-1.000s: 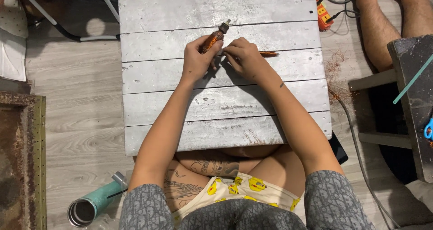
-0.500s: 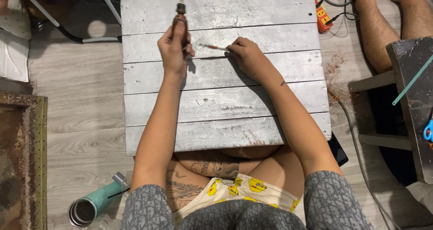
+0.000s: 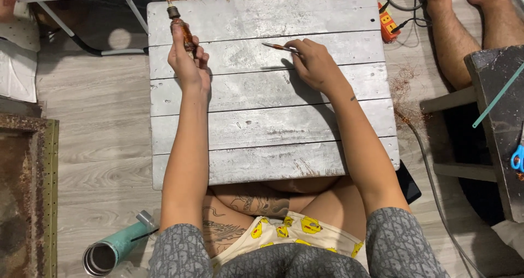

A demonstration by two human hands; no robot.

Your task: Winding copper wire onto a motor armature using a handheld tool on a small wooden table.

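Grey-painted planks make up the low wooden table (image 3: 273, 125) seen from the head camera, set over the person's crossed legs. Left hand (image 3: 188, 60) is closed around a small brown, copper-wound part (image 3: 183, 30), raised near the table's far left corner, apparently so its metal tip stays free. Right hand (image 3: 314, 65) pinches a thin red-handled tool (image 3: 281, 48) low against the boards, tip pointing left toward the part, well apart from it. Loose copper wire (image 3: 404, 92) lies off the right edge.
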